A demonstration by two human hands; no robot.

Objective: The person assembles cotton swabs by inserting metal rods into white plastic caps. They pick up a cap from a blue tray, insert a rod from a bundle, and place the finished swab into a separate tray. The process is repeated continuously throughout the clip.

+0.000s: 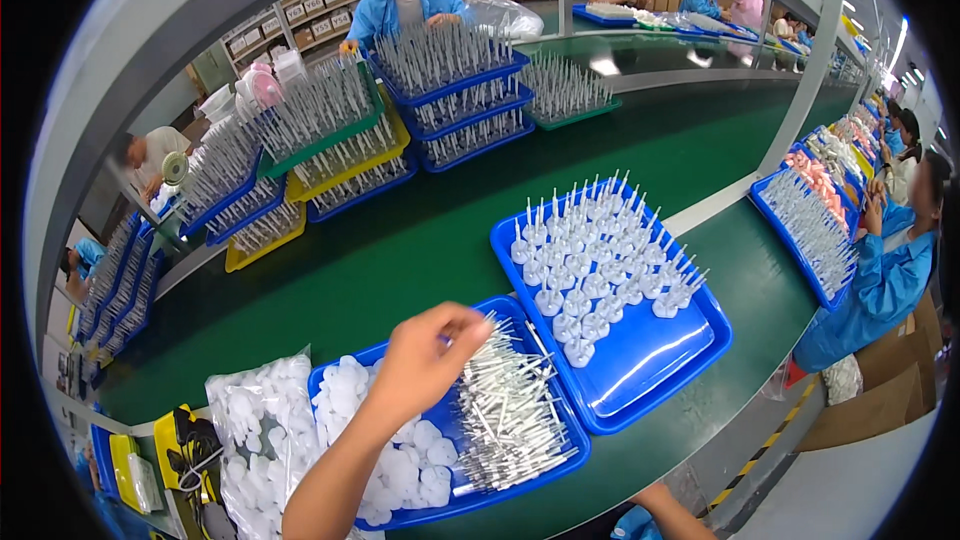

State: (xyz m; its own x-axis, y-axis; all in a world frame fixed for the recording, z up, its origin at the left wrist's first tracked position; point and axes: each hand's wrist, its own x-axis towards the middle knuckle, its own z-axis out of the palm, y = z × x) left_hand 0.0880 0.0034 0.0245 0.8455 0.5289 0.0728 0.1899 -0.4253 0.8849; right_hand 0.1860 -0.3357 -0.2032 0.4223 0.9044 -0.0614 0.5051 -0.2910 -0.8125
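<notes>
My left hand (430, 355) reaches over a blue tray (578, 440), fingers curled into a pinch at the far end of a heap of thin white rods (510, 410). Whatever it pinches is hidden. Under and beside my forearm lie white translucent scalloped pieces (425, 460) in the same tray. To the right, a second blue tray (640, 380) bears rows of clear rounded pieces with rods standing up (600, 260); its near right part is bare. Of my right arm, only a part (665, 505) shows at the lower edge, its fingers not discernible.
A clear bag (255, 420) of white pieces lies left of the trays. Stacked trays of upright rods (450, 70) line the green table's (400, 250) far side, with a person (405, 5) behind them. A metal post (810, 70) rises at right, near a blue-sleeved person (875, 270).
</notes>
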